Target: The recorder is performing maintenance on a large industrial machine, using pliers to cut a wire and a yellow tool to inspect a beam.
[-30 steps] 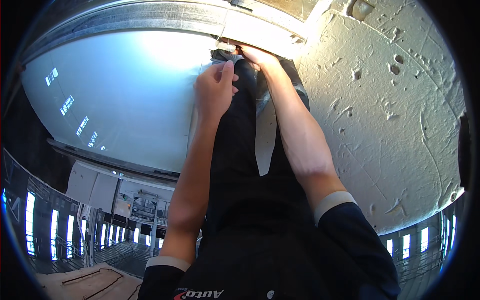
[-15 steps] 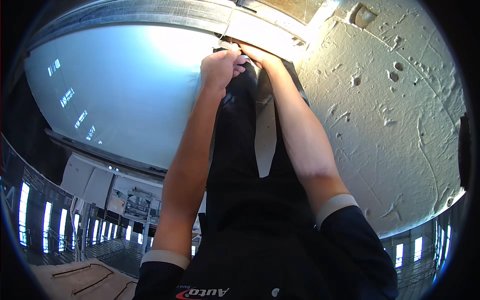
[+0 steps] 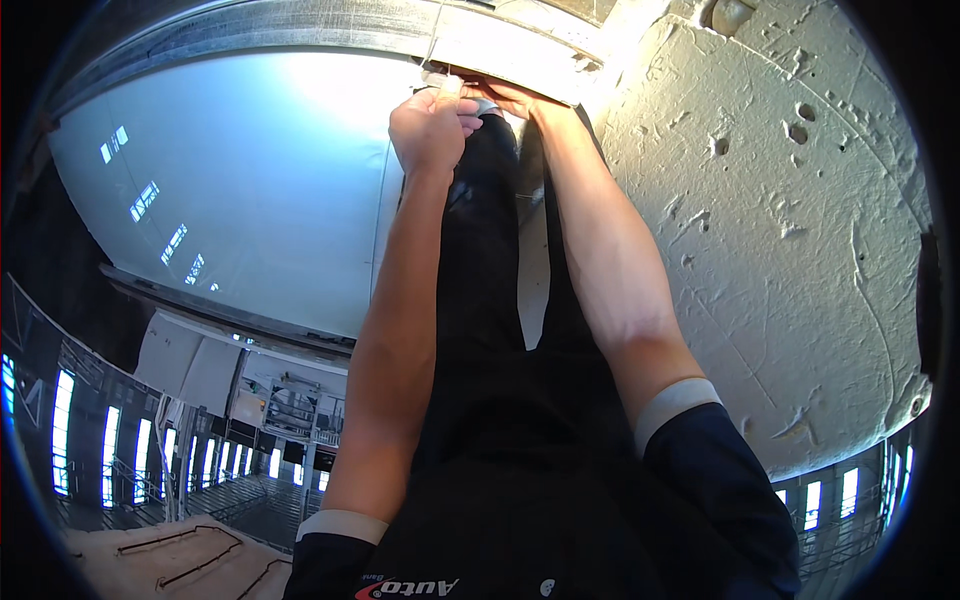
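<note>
A rough white plaster wall (image 3: 780, 230), pitted with small holes, fills the space to the right of the hands. To their left spreads a large, smooth pale-blue panel (image 3: 250, 190) that mirrors small bright window shapes, and a grey metal rail (image 3: 330, 25) runs along its top edge just above the hands. Far below them, towards the lower left, a hall with rows of tall bright windows (image 3: 60, 430) and a pale shelving rack (image 3: 290, 405) shows.

Industrial hall: tall windows (image 3: 60, 430), railings (image 3: 240, 490).
</note>
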A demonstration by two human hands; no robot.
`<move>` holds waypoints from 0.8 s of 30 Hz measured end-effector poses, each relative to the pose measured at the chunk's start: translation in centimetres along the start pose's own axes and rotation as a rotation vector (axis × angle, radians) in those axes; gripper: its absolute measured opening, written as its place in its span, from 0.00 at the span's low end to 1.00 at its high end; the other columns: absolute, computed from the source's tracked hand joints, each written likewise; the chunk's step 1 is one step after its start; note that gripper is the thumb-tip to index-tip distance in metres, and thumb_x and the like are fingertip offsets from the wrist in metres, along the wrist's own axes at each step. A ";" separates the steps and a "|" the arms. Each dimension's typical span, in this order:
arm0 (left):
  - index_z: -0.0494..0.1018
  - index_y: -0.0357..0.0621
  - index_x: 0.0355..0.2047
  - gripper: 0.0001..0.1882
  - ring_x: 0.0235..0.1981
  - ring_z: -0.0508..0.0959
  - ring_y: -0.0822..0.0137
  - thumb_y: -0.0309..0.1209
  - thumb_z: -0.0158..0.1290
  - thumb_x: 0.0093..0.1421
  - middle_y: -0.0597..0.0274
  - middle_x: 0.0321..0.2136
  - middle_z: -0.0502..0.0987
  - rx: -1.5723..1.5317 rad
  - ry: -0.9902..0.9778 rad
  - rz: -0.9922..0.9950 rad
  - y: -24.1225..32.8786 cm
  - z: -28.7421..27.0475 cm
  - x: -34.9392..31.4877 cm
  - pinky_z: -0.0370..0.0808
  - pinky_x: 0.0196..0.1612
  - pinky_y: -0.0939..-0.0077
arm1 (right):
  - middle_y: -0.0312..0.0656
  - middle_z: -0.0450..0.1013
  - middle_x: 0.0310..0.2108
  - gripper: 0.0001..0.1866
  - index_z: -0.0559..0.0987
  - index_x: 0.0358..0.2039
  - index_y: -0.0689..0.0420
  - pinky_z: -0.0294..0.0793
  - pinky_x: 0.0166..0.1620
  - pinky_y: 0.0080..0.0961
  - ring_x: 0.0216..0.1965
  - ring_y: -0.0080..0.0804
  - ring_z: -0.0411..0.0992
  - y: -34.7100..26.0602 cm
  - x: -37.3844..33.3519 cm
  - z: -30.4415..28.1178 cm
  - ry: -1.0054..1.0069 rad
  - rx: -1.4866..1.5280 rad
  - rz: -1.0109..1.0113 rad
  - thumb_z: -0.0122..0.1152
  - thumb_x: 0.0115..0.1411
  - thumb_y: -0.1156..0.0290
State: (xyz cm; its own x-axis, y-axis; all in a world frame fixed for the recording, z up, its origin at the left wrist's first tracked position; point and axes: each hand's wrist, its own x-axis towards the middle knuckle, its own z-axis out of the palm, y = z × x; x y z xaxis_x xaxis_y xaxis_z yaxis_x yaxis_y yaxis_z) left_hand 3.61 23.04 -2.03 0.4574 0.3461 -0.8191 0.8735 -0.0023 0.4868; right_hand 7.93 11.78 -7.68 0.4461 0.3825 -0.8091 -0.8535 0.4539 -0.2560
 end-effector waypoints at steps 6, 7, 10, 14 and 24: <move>0.78 0.36 0.28 0.13 0.19 0.79 0.70 0.30 0.51 0.66 0.59 0.23 0.80 0.093 -0.063 0.020 0.3 0.6 0.5 0.74 0.24 0.78 | 0.40 0.75 0.30 0.09 0.79 0.37 0.60 0.78 0.37 0.26 0.30 0.27 0.74 2.2 2.2 -3.4 -0.128 -0.233 -0.214 0.53 0.68 0.70; 0.78 0.36 0.28 0.13 0.19 0.79 0.70 0.30 0.51 0.66 0.59 0.23 0.80 0.096 -0.061 0.019 0.3 0.4 0.4 0.74 0.24 0.78 | 0.40 0.75 0.30 0.09 0.79 0.37 0.60 0.78 0.37 0.26 0.30 0.27 0.74 3.3 2.4 -3.8 -0.129 -0.230 -0.212 0.53 0.68 0.70; 0.77 0.37 0.25 0.16 0.17 0.79 0.69 0.34 0.49 0.67 0.60 0.20 0.79 0.368 -0.033 0.152 0.7 -0.4 -0.1 0.74 0.24 0.75 | 0.40 0.76 0.31 0.12 0.79 0.35 0.61 0.77 0.36 0.23 0.29 0.25 0.74 4.8 2.0 -3.5 -0.139 -0.152 -0.049 0.50 0.70 0.68; 0.76 0.37 0.24 0.19 0.16 0.79 0.69 0.37 0.48 0.68 0.60 0.17 0.78 0.481 0.056 0.259 0.8 -0.1 -0.6 0.74 0.23 0.73 | 0.39 0.76 0.30 0.15 0.79 0.34 0.61 0.76 0.35 0.20 0.29 0.23 0.74 6.0 1.5 -2.1 -0.020 0.106 -0.044 0.48 0.72 0.67; 0.78 0.37 0.29 0.19 0.20 0.78 0.69 0.39 0.47 0.68 0.59 0.21 0.80 0.244 -0.021 0.138 -0.4 -1.2 0.4 0.74 0.27 0.73 | 0.35 0.77 0.30 0.12 0.79 0.38 0.60 0.74 0.33 0.14 0.28 0.21 0.73 1.7 -0.2 -2.8 -0.073 -0.064 0.114 0.52 0.70 0.65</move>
State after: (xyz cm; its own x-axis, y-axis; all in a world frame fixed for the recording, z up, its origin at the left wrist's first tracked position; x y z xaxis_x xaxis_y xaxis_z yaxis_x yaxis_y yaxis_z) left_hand 3.23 24.34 -2.20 0.5756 0.3076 -0.7577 0.8161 -0.2747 0.5085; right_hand 5.59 10.19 -9.45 0.3616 0.4876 -0.7947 -0.9143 0.3523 -0.1998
